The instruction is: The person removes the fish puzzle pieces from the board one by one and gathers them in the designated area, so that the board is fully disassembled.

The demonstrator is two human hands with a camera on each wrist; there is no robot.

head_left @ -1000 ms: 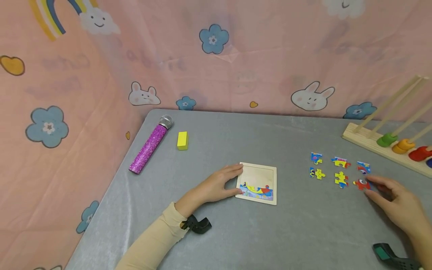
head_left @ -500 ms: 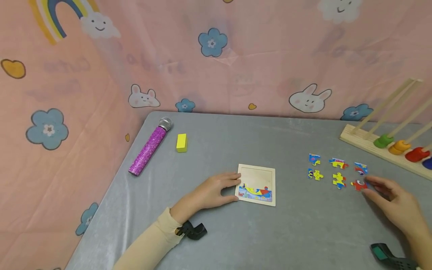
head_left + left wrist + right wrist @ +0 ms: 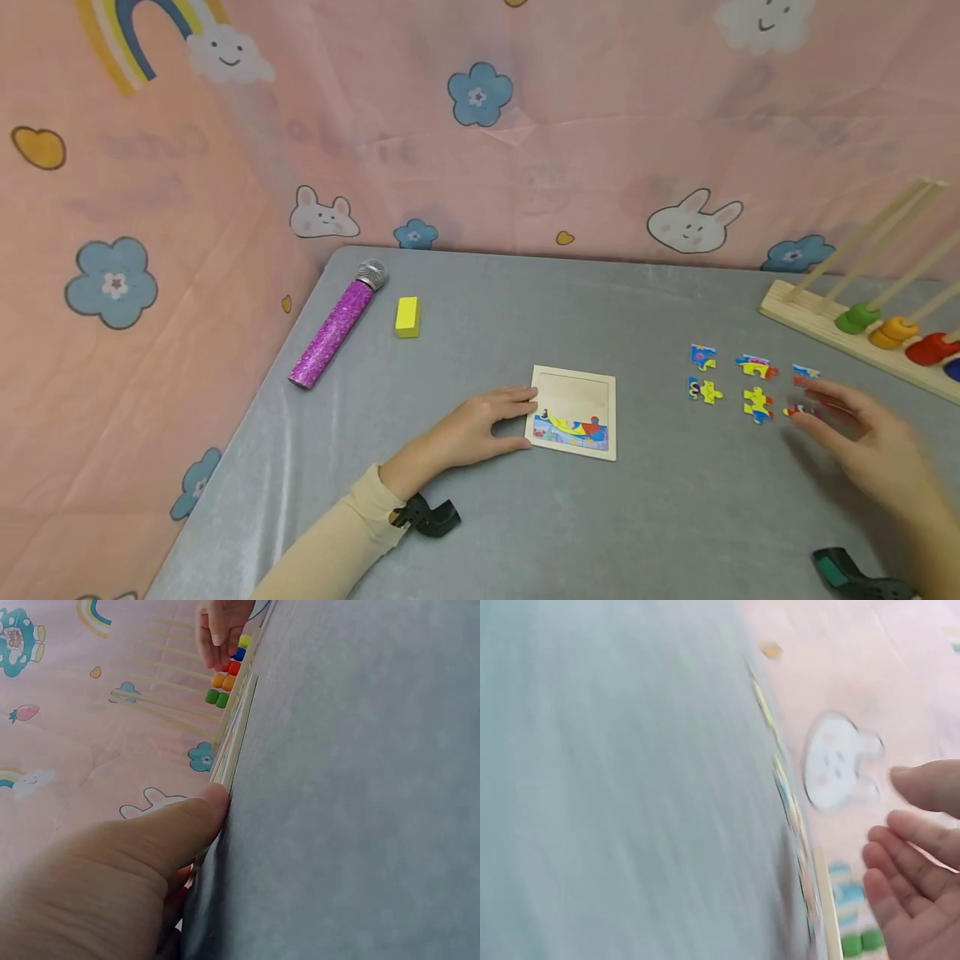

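The wooden puzzle frame (image 3: 573, 372) lies flat, with joined picture pieces along its lower part. My left hand (image 3: 468, 429) rests at its left edge, fingers and thumb spread; the left wrist view shows the thumb of that hand (image 3: 112, 862) against the side of the frame (image 3: 238, 739). At the right, my right hand (image 3: 877, 442) hovers over a red puzzle piece (image 3: 797, 411), partly covering it and a blue-and-red piece (image 3: 806, 372). In the right wrist view, this hand (image 3: 922, 877) has thumb and fingers apart, holding nothing.
Yellow-and-blue pieces (image 3: 757, 404) (image 3: 705, 390) and others (image 3: 702, 357) (image 3: 756, 366) lie left of my right hand. A wooden bead rack (image 3: 821, 321) stands behind them. A glittery microphone (image 3: 333, 333) and a yellow block (image 3: 407, 317) lie at the back left.
My right hand has shifted slightly left and now covers more of the two nearest pieces. The left hand stays at the frame, its thumb a little farther left than at first.
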